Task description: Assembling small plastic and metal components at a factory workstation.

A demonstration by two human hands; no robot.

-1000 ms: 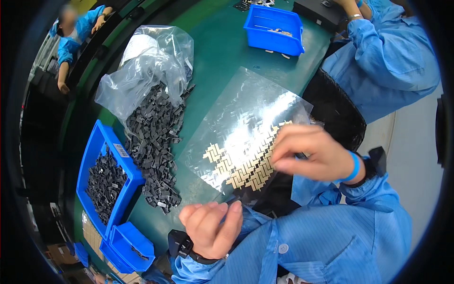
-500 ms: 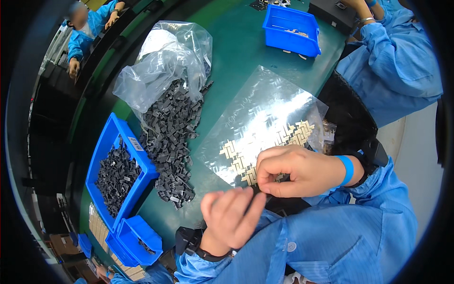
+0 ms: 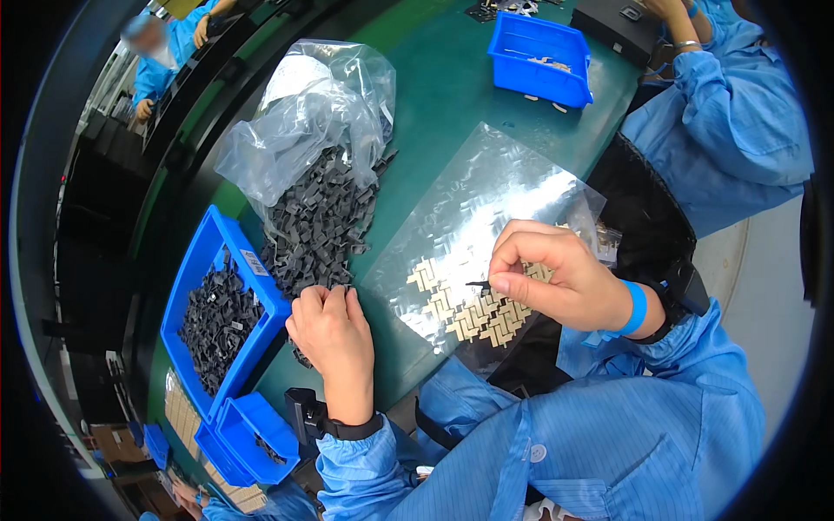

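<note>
At the near end of a loose pile of small black plastic parts [image 3: 321, 208] is my left hand [image 3: 332, 328]. Its fingers are curled in together against the parts, and their tips are hidden, so what they grip does not show. My right hand [image 3: 560, 273] is closed in a pinch, and a small black plastic part [image 3: 478, 284] sticks out from between thumb and forefinger. Beneath that hand lies a clear plastic sheet [image 3: 460, 187] bearing rows of cream-coloured, angular pieces [image 3: 469, 319], some with dark parts among them.
A large blue bin [image 3: 187, 278] of black parts stands left of the pile, a smaller blue bin [image 3: 261, 438] nearer me. The pile spills from a clear plastic bag [image 3: 295, 130]. Another blue bin [image 3: 543, 61] sits far right. A co-worker's blue sleeve [image 3: 730, 113] is at the right edge.
My left hand has moved left and away from my right hand, onto the black pile. My right hand has lifted slightly up and right, uncovering more cream pieces; the black part now shows in its pinch.
</note>
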